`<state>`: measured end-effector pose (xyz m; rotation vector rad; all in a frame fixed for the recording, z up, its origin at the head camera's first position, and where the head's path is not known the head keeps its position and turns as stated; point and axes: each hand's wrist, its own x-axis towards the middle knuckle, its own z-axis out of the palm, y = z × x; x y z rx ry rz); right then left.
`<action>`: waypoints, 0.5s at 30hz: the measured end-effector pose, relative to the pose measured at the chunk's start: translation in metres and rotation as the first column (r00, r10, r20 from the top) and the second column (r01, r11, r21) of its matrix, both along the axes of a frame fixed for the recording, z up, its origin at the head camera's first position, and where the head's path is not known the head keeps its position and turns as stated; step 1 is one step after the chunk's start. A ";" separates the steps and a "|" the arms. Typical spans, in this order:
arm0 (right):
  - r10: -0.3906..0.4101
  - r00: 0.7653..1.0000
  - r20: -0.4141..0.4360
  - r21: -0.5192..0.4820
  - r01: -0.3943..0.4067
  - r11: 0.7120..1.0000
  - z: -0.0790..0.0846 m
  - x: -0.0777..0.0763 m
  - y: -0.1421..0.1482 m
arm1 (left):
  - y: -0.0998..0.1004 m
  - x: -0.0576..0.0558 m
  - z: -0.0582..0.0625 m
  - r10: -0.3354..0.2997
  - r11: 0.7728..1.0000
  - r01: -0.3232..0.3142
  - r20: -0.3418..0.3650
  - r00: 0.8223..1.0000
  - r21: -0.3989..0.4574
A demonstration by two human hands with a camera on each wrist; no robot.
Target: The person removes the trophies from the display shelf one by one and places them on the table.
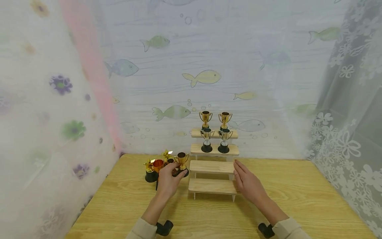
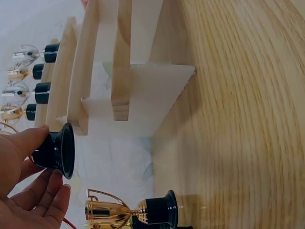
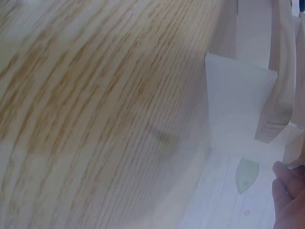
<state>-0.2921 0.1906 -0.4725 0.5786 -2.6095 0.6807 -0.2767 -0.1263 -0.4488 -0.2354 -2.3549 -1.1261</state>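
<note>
"Head view, main item?"

"Four-step display stand of pale wood (image 1: 212,167), set on a yellowish wood-grain table (image 1: 292,199). Bears, on the top board (image 1: 215,134), one shiny gold two-handled cup (image 1: 205,117) and one matching gold cup (image 1: 225,118); on the second board (image 1: 215,148), one silver two-handled cup with black base (image 1: 207,134) and one matching silver cup (image 1: 225,134). All upright."

"Currently held?"

"In the left hand (image 1: 167,179), one gold two-handled cup with flared black base (image 1: 182,159). Pinched between thumb and fingers, upright, just left of the third board (image 1: 206,166). Seen in the left wrist view as raised off the table, gripped about the base."

"And in the right hand (image 1: 250,186)?"

"Nothing seen in the grasp. Laid against the stand's right end, with fingers extended and fingertips touching a board edge in the right wrist view. Perhaps steadying; cannot tell about the thumb."

"Done so far?"

"By judgement, two upper boards, furnished with one pair each. Roughly halfway."

"Outstanding?"

"Probably the third board and the bottom board (image 1: 210,186). Left for placing: the held cup, plus, grouped on the table at left, one gold star-topped trophy with black base (image 1: 151,176), one second star-topped trophy (image 1: 166,154), one orange-copper cup (image 1: 158,165). Others partly hidden behind the left hand; cannot count exactly."
</note>
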 end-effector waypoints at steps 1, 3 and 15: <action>0.000 1.000 -0.001 0.001 0.000 1.000 0.000 0.000 0.000 | -0.001 0.000 -0.001 0.001 1.000 -0.001 -0.001 1.000 0.000; 0.000 1.000 -0.005 -0.001 0.000 1.000 0.000 0.000 0.000 | -0.001 0.000 -0.002 0.000 1.000 0.000 0.000 1.000 0.006; -0.001 1.000 -0.002 0.003 0.001 1.000 -0.001 0.000 0.000 | -0.004 -0.005 -0.013 0.013 0.999 -0.009 0.075 0.997 -0.045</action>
